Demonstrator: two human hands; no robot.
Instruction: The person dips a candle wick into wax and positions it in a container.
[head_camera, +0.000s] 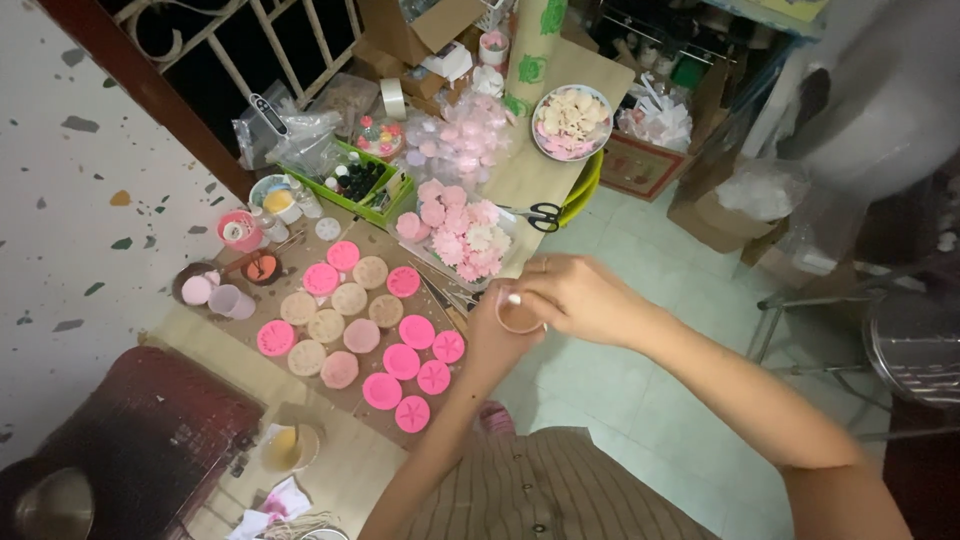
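The low worktop (330, 470) covered in brown paper takes up the left half of the view, and most of it is filled with round moulds (362, 335) in rows: some bright pink and looking bare, others filled with a pale beige mix. Judging by that, the pouring looks partly done, with the pink ones near the front edge not yet filled. Behind them lies a heap of finished pink and cream flower pieces (465, 238), and a white bowl (572, 122) further back holds more.

Among the packages, open brown cardboard boxes (415, 25) stand at the top, a box with a red printed side (640, 165) sits on the floor to the right, and a green tray (365, 185) holds small dark bottles. Clear plastic bags (295, 130) lie beside the tray, and a roll of tape (393, 97) stands behind it.

Over the floor just off the worktop's edge, the left hand (495, 345) is wrapped around a small cup (518, 315), holding it upright. The right hand (580, 298) is pinched narrowly on a thin white stick (515, 298) dipped into the cup.

Black-handled scissors (540, 214) lie near the flowers.
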